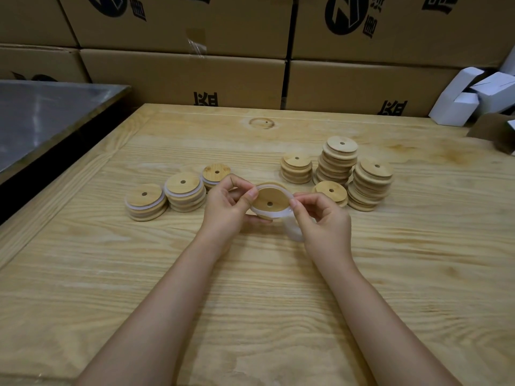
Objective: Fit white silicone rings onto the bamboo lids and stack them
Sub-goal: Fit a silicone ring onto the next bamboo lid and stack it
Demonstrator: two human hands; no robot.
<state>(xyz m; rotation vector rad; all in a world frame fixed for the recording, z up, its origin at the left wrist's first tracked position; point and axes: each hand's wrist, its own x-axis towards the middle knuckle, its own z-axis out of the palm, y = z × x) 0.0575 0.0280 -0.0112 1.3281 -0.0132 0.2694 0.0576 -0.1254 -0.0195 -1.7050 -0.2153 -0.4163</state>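
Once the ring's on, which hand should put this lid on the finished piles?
Probably the left hand: it grips the round bamboo lid, and the stacks of ringed lids lie on its side. The right hand pinches the white silicone ring.

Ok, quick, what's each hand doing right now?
Left hand: grips the bamboo lid.
Right hand: pinches the white silicone ring at the lid's edge.

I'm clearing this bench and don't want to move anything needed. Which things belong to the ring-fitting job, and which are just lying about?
Job: lid held by the left hand; ring pinched by the right hand; ringed stacks; bare stacks.
Lying about: cardboard boxes; white cartons; steel surface at left.
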